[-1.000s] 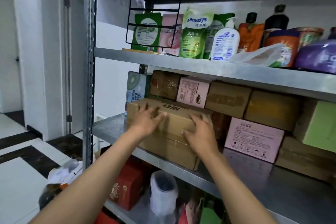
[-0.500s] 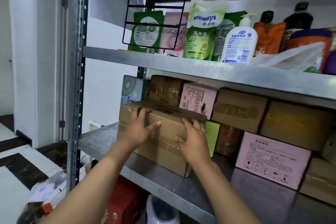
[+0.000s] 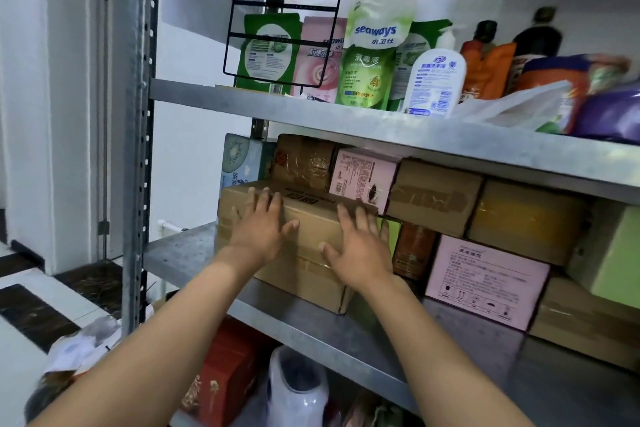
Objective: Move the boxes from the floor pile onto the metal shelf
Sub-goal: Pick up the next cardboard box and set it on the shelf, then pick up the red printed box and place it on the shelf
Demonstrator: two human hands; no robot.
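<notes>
A brown cardboard box point(image 3: 311, 218) with tape seams stands on the middle level of the metal shelf point(image 3: 363, 333), near its left end. My left hand point(image 3: 263, 229) lies flat against the box's front face, fingers straight and reaching over its top edge. My right hand point(image 3: 358, 248) presses the same face near the right corner, fingers spread. Behind and to the right, more boxes fill the shelf: a pink box point(image 3: 363, 180), taped brown cartons point(image 3: 433, 194) and a larger pink box point(image 3: 485, 281).
The upper level holds refill pouches point(image 3: 370, 55), a white pump bottle point(image 3: 433, 83), dark bottles and a black wire rack point(image 3: 280, 24). A perforated upright post point(image 3: 138, 135) stands at the left. Below sit a red box point(image 3: 225, 381) and a white container point(image 3: 298, 388).
Both hands have stayed flat on the brown box, which has slid a little deeper onto the shelf. The camera has moved closer and shifted left.
</notes>
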